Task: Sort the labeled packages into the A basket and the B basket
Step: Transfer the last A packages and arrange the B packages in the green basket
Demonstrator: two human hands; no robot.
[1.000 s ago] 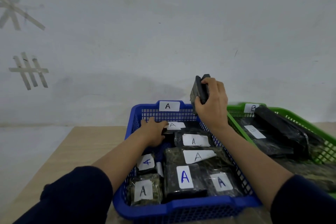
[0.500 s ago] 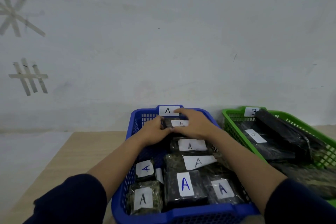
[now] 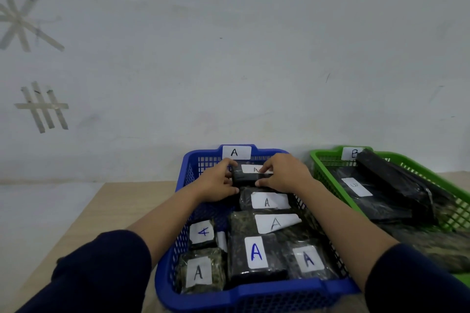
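A blue basket tagged A holds several dark wrapped packages with white A labels. At its far end lies a small black package labelled A. My left hand grips its left end and my right hand pinches its right end, both inside the basket. To the right stands a green basket tagged B, holding dark packages, one long black one lying across the top.
The baskets sit on a light wooden table against a pale wall. Strips of tape are stuck on the wall at the left. More dark packaging lies at the green basket's near end.
My right hand, which held a black package up above the blue basket, has come down; both hands now hold the package at the basket's far end.
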